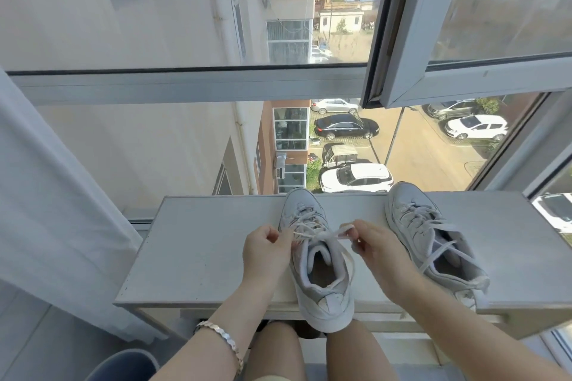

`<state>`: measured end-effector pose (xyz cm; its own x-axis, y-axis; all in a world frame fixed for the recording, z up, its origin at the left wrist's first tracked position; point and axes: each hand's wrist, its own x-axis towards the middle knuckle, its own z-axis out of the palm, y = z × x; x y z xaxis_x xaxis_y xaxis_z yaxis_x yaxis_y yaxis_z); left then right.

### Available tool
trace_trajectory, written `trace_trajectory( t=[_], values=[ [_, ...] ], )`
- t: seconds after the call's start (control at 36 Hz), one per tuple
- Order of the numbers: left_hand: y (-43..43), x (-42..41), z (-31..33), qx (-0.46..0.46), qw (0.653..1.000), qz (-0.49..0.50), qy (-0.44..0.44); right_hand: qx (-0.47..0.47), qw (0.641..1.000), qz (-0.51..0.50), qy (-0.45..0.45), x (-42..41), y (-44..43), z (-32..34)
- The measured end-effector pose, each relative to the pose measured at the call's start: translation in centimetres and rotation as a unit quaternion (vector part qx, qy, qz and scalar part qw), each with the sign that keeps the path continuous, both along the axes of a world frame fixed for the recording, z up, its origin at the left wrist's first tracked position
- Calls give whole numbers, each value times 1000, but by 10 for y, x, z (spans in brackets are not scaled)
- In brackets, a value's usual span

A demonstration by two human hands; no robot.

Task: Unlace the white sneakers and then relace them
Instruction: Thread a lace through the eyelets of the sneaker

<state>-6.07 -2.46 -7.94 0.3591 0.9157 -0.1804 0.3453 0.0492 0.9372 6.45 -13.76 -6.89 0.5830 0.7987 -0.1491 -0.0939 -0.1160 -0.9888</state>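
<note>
Two white sneakers stand on a white table (192,244) by the window, toes pointing away from me. The left sneaker (318,269) is between my hands, its heel hanging over the near edge. My left hand (266,247) pinches one end of its white lace (322,235) on the left side. My right hand (374,244) pinches the other end, which loops above the fingers. The lace stretches across the top of the tongue. The right sneaker (430,235) sits further right with its laces loose and trailing down its side.
The table stands against a large window (185,83) with an open sash (464,40) at upper right. A white curtain (52,195) hangs at the left. My knees (309,349) are below the near table edge, and a blue-grey bin (123,365) sits on the floor at lower left.
</note>
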Motion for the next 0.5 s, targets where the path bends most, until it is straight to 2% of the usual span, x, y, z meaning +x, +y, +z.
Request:
trace_trajectory(
  t=[0.06, 0.11, 0.14, 0.17, 0.22, 0.28, 0.31, 0.33, 0.36, 0.39, 0.42, 0.44, 0.47, 0.5],
  values=[
    [2, -1, -2, 57, 997, -27, 35, 31, 982, 1, 186, -1, -1, -1],
    [1, -6, 6, 178, 975, -86, 101, 28, 954, 5, 299, 1, 1, 1],
    [4, -7, 8, 272, 945, -112, 140, 12, 951, 10, 307, 2, 3, 3],
    [6, -6, 10, 352, 907, -149, 179, -17, 960, 15, 279, 5, 4, 4],
    [8, -7, 17, 420, 847, -192, 261, -75, 986, 42, 142, 10, 7, 6],
    [10, -5, 21, 383, 840, -191, 332, -95, 992, 72, 47, 12, 10, 11],
    [11, -7, 17, 348, 858, -186, 330, -96, 992, 77, 40, 13, 11, 12],
    [10, -8, 15, 281, 895, -185, 294, -91, 992, 75, 54, 13, 12, 13],
    [10, -7, 12, 180, 941, -165, 233, -80, 991, 68, 79, 12, 13, 13],
    [8, -5, 12, 82, 974, -131, 166, -66, 990, 58, 110, 11, 13, 12],
    [7, -2, 10, -14, 990, -96, 106, -54, 988, 46, 138, 10, 14, 10],
    [5, 1, 10, -105, 992, -55, 54, -47, 985, 32, 163, 10, 14, 8],
    [6, 3, 8, -173, 984, -27, 23, -43, 982, 21, 184, 9, 13, 6],
    [6, 4, 11, -194, 981, -24, 17, -43, 978, 12, 204, 9, 12, 5]
  ],
)
